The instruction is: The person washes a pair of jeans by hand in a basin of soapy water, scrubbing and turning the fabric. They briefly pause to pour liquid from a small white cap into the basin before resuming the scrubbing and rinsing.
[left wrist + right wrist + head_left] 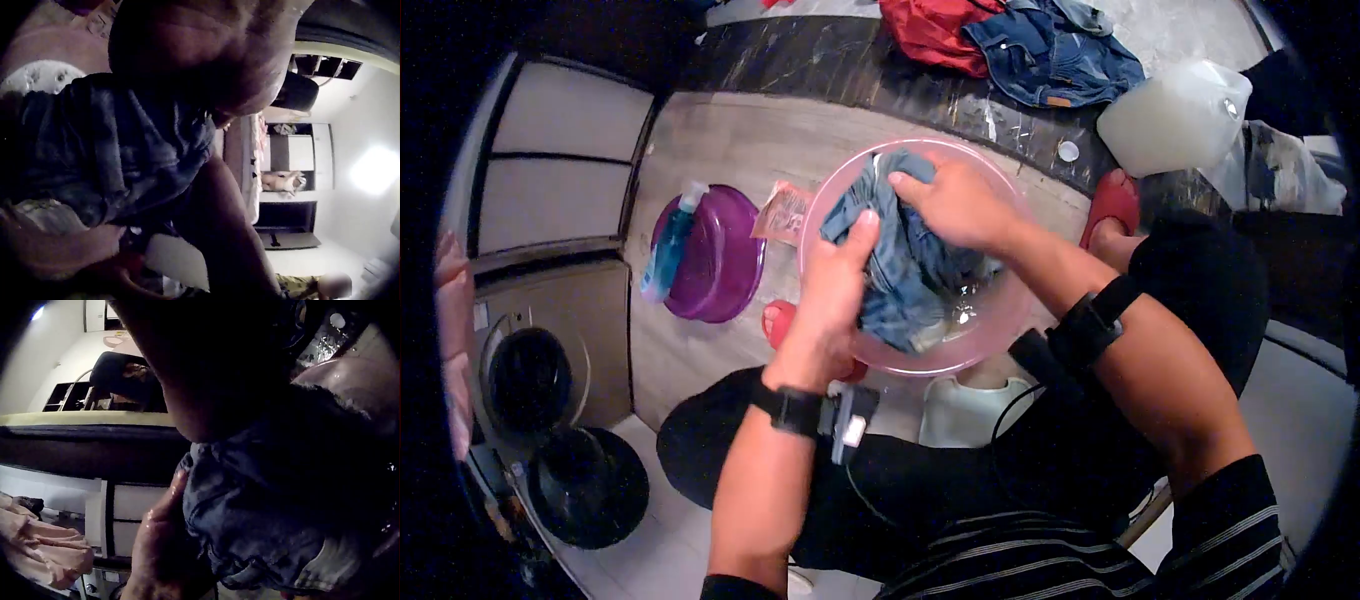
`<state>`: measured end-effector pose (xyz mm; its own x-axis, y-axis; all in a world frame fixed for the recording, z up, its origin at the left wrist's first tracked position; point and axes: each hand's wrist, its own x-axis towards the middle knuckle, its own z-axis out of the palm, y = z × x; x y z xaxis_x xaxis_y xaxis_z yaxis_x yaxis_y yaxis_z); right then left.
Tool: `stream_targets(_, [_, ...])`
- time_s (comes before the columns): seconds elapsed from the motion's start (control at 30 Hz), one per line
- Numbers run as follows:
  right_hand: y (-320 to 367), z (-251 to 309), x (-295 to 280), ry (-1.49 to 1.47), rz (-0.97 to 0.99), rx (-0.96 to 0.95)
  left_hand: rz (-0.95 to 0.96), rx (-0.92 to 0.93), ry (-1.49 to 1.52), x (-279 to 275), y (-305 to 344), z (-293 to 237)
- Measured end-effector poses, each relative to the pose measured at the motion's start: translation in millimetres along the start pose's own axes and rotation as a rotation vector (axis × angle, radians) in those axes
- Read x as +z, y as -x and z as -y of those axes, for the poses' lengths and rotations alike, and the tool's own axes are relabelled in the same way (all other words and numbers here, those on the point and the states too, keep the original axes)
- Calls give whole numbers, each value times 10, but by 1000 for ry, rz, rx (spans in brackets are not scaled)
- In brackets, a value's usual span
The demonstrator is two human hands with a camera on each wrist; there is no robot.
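A wet blue denim garment (pixel 897 260) is bunched up over a pink basin (pixel 1010 330), its lower part inside the basin beside some water. My left hand (pixel 838 278) grips its left side, thumb on top. Higher up, my right hand (pixel 956 203) holds the upper edge, its thumb pressed over the cloth and the other fingers hidden behind. In the left wrist view, the denim (pixel 112 150) hangs in folds below the hand. The right wrist view shows the crumpled denim (pixel 250 519) between both hands, with a pale patch near its lower edge.
Left of the basin lie a purple basin (pixel 735 270), a blue pump bottle (pixel 665 258) and a packet (pixel 782 212). On the dark ledge are a denim garment (pixel 1050 55), red cloth (pixel 930 35), a white jug (pixel 1170 120) and a cap (pixel 1068 151). Red slippers (pixel 1112 205) flank the basin.
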<state>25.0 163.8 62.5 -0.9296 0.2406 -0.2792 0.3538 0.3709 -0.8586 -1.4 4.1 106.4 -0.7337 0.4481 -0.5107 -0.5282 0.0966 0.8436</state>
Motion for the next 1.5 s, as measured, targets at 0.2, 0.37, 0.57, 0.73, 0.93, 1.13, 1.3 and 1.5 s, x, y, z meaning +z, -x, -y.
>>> stream_targets(0.2, [91,-211,-117,230,188,109,27,-37,-188,-496,-268,306])
stream_targets(0.37, [-73,-352,-39,241,199,118,-76,-154,-186,-475,-363,396])
stream_targets(0.57, [27,-766,181,307,159,-243,-146,89,-592,-743,-651,1118])
stream_targets(0.73, [193,-1133,354,535,343,32,8,-47,-1005,-799,-643,1588])
stream_targets(0.93, [145,-1309,585,695,333,142,-123,-292,-1224,-553,-629,1775])
stream_targets(1.13, [-14,-1426,780,733,308,203,-121,-505,-1280,-548,-809,1810])
stream_targets(1.3, [-95,-1408,826,705,324,285,-128,-539,-1176,-627,-925,1865])
stream_targets(1.5, [-182,-1392,664,450,340,408,-117,-434,-730,-813,-893,1830])
